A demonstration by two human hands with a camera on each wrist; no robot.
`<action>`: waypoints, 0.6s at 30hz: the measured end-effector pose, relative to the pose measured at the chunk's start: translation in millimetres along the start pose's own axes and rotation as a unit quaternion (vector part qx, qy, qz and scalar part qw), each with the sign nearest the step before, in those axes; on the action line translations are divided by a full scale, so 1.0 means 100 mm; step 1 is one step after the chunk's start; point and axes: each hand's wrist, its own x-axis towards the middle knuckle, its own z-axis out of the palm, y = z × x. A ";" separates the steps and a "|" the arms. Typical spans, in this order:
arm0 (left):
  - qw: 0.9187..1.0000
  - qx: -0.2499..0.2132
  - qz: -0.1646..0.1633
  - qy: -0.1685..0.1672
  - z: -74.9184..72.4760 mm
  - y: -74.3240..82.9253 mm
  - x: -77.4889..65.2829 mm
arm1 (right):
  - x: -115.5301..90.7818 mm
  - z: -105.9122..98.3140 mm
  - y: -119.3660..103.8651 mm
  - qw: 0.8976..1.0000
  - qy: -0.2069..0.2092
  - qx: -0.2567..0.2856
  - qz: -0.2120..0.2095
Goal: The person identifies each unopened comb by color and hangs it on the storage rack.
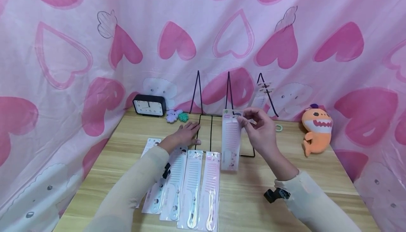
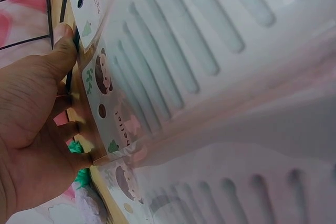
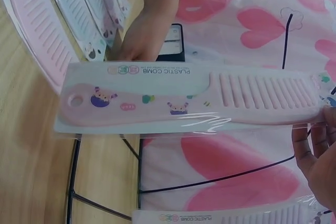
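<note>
My right hand [image 1: 261, 130] pinches the top end of a packaged pink comb [image 1: 231, 144], which hangs upright in front of the middle prong of a black wire rack [image 1: 211, 133]. In the right wrist view its pack [image 3: 173, 103] reads "PLASTIC COMB" on a pale card. Fingers spread, my left hand [image 1: 187, 134] rests at the left side of the rack's base; the left wrist view shows this hand [image 2: 31, 129] beside the card tops. On the rack's right prong hang other packaged combs [image 1: 260, 96], partly behind my right hand.
Several packaged combs lie side by side at the front of the wooden table, a pink one [image 1: 209, 186] rightmost. Behind are a black clock [image 1: 149, 105], small purple [image 1: 172, 116] and green [image 1: 183, 117] items and a pale green ring [image 1: 278, 127]. An orange plush shark [image 1: 317, 133] sits right.
</note>
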 end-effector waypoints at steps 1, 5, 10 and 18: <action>1.000 0.005 0.001 0.001 -0.02 0.02 -0.02 | 0.02 0.00 0.01 1.000 0.001 -0.003 0.001; 1.000 0.021 0.001 0.005 -0.11 0.13 -0.11 | 0.11 0.03 0.06 1.000 0.003 -0.013 0.006; 0.999 0.045 0.004 0.012 -0.18 0.20 -0.19 | 0.24 0.07 0.12 1.000 0.005 -0.027 0.005; 1.000 0.011 0.001 0.004 -0.08 0.10 -0.10 | 0.38 0.15 0.19 0.999 0.029 -0.012 0.015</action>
